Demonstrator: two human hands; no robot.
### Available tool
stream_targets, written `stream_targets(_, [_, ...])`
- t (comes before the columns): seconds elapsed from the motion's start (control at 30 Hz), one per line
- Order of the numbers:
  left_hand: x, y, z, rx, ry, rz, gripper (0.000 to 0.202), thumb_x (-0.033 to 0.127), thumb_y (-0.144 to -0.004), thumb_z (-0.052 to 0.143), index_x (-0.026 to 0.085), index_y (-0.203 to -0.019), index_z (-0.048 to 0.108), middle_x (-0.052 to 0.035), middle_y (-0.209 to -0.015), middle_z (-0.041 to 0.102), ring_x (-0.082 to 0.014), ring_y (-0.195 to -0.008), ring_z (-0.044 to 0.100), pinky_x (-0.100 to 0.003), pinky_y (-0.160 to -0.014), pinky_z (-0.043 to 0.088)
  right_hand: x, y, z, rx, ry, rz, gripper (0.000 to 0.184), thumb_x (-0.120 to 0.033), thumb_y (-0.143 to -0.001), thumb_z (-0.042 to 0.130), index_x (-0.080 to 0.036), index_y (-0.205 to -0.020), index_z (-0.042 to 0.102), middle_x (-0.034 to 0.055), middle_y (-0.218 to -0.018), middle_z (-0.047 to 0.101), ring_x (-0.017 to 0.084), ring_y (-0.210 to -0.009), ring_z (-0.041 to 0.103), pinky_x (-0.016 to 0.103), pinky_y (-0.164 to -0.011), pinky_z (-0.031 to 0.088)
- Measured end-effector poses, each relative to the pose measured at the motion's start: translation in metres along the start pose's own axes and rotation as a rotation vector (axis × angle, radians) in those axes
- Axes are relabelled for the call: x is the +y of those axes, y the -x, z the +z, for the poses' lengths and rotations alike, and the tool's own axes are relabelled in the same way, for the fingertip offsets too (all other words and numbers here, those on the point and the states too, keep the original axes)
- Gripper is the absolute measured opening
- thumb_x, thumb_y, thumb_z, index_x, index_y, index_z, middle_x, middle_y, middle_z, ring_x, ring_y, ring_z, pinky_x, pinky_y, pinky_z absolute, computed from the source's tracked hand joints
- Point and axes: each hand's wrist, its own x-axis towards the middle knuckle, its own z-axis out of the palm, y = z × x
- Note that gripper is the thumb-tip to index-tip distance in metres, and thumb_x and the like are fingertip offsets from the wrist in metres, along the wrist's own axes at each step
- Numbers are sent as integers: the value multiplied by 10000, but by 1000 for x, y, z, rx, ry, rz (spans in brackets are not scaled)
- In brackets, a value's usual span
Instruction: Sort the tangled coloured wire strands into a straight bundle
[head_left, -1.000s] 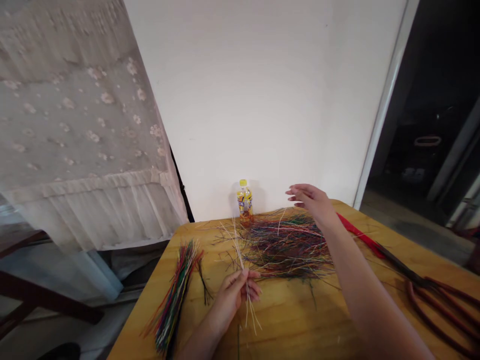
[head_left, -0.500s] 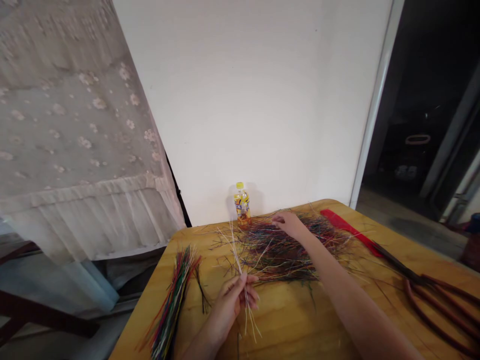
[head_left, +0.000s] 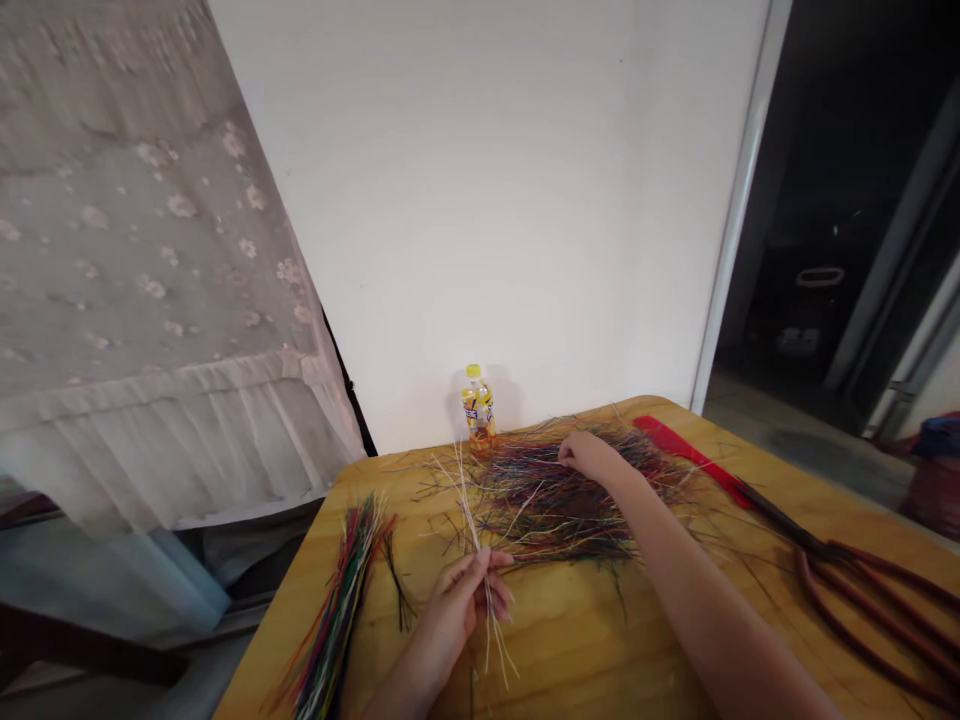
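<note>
At far left a pale flowered curtain (head_left: 150, 250) hangs beside a white wall (head_left: 487, 200). On the left part of the wooden bench (head_left: 570, 650) lies a long bundle of coloured strands (head_left: 337, 610), laid side by side, with a few dark loose strands (head_left: 394, 575) just to its right. The left hand (head_left: 450, 620) is closed narrow, pinching a thin sheaf of pale strands (head_left: 469, 510) that stick out above and below the fingers. Beyond it, against the wall, stands a plastic bottle (head_left: 478, 405) with a yellow cap. A loose heap of coloured strands (head_left: 555, 500) spreads across the middle of the bench, and the right hand (head_left: 589, 457) rests on its far part, fingers curled down; whether they grip anything, I cannot tell. Just beside the heap lies a red comb (head_left: 690, 460), and further right a pair of scissors (head_left: 806, 535) with dark red handles. The step in hand looks like picking strands from the heap, so the next move calls for the right hand to pinch a few free.
</note>
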Motion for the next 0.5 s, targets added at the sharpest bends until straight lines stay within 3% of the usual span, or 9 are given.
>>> stream_targets(0.37, [1, 0, 0, -1, 38, -13, 493, 554, -610, 734, 101, -802, 707, -40, -551, 639, -112, -473, 552, -221, -491, 415, -2, 1, -11, 163, -159, -28, 230, -16, -719, 540, -154, -791, 709, 96, -867, 723, 212, -873, 648, 267, -805, 459])
stream_targets(0.5, [1, 0, 0, -11, 37, -8, 488, 554, -631, 720, 105, -820, 707, -41, -566, 646, -111, -478, 558, -219, -497, 415, 1, 2, -22, 259, -301, -38, 210, -79, -781, 533, -157, -893, 691, 93, -920, 722, 191, -871, 668, 281, -818, 499])
